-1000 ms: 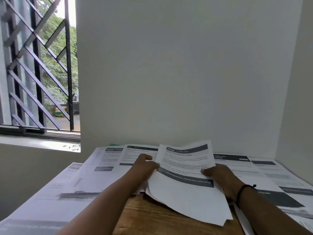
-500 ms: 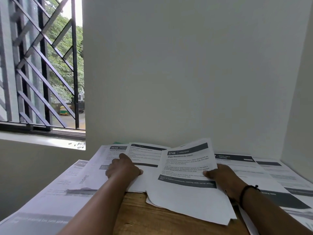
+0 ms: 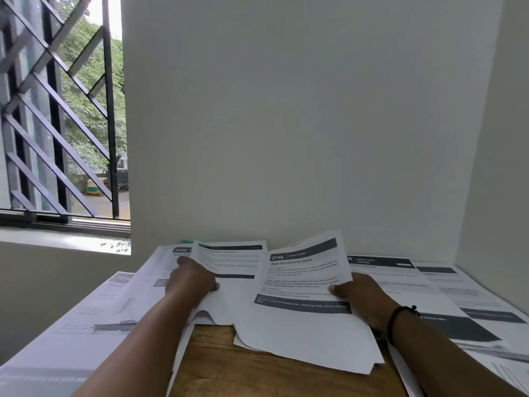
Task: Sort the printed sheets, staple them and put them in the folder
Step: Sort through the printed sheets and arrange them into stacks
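A small stack of printed sheets [image 3: 303, 325] lies tilted over the wooden table [image 3: 257, 368]; its top page reads "2748 Wipe Baseboards Clean". My right hand [image 3: 355, 293] grips the stack's right edge, thumb on the top page. My left hand [image 3: 191, 279] holds a single printed sheet [image 3: 229, 262] by its left edge, over the sheets spread on the left. More printed sheets cover the table's left [image 3: 86, 325] and right [image 3: 458, 296] sides. A green corner [image 3: 186, 241], perhaps the folder, peeks out behind the sheets at the wall. I see no stapler.
A white wall rises right behind the table, and another closes the right side. A window with dark metal bars [image 3: 57, 124] is at the left above a sill. Bare wood shows only in the middle near me.
My left hand has drawn one sheet off the stack and carried it left and farther back. My right hand has kept its hold on the stack, which now lies flatter.
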Motion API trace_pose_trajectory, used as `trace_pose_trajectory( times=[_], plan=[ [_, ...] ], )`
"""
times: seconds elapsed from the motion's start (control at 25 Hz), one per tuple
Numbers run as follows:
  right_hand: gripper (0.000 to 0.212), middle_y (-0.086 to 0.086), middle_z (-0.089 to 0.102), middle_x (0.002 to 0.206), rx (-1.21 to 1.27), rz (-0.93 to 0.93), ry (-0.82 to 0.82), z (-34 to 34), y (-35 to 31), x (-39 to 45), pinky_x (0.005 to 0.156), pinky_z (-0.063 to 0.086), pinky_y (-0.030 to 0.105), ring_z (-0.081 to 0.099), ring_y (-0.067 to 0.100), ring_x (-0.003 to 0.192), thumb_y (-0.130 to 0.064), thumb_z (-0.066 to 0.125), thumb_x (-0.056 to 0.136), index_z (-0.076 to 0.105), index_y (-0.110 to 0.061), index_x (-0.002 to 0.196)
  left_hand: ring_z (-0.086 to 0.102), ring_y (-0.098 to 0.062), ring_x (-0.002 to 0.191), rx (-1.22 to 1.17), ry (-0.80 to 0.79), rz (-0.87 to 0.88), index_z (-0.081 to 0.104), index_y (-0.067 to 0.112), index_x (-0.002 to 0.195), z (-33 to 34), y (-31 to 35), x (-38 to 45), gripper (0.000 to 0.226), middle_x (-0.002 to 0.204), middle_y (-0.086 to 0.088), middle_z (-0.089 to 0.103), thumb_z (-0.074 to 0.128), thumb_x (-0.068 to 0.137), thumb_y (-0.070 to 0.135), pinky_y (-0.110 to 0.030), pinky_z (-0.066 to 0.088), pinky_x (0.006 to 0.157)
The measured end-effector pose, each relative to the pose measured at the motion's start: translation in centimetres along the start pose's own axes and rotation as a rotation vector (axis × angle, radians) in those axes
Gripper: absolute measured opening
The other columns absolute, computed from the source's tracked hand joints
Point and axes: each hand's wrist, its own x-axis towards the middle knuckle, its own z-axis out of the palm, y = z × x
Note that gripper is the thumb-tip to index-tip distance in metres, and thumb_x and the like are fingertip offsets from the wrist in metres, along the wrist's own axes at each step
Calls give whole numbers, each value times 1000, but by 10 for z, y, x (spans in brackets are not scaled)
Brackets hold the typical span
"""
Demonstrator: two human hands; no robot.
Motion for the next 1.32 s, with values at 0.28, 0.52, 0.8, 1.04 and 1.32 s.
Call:
trace_pose_trajectory(
  times=[0.28,0.52,0.8,1.04,1.32],
  plan=[
    [23,11,67,88,5,0,-13,0,0,1,44,52,20,64,23,74,18,52,87,62,4,103,61,-25,93,-729,382,374,64,14,114,-29,14,-17,26,106,-7,65,62,89,15,-35,49,83],
    [23,22,68,105,5,14,34,-2,3,7,58,56,31,67,32,85,16,55,86,63,4,104,64,-22,97,-1371,478,348,54,19,103,-50,29,-32,16,107,-5,64,63,91,19,-36,54,89],
    [20,19,71,96,65,-33,52,-4,0,6,60,56,33,70,31,81,11,58,86,66,4,103,67,-32,86,-895,-124,165,64,12,91,-24,29,-36,17,98,-15,70,64,90,29,-45,56,79],
    [20,23,72,93,106,-24,42,-5,-6,5,78,57,53,69,38,78,1,63,84,69,3,103,48,-17,58,-252,-28,388,43,16,63,9,26,-53,39,62,3,51,64,86,39,-29,30,53],
    [30,14,71,101,230,-59,143,0,-6,6,96,49,50,65,36,100,-33,55,96,68,-7,103,66,-19,83,-427,-214,294,43,17,103,21,29,-62,24,94,-5,65,57,95,34,-32,56,70]
  ],
)
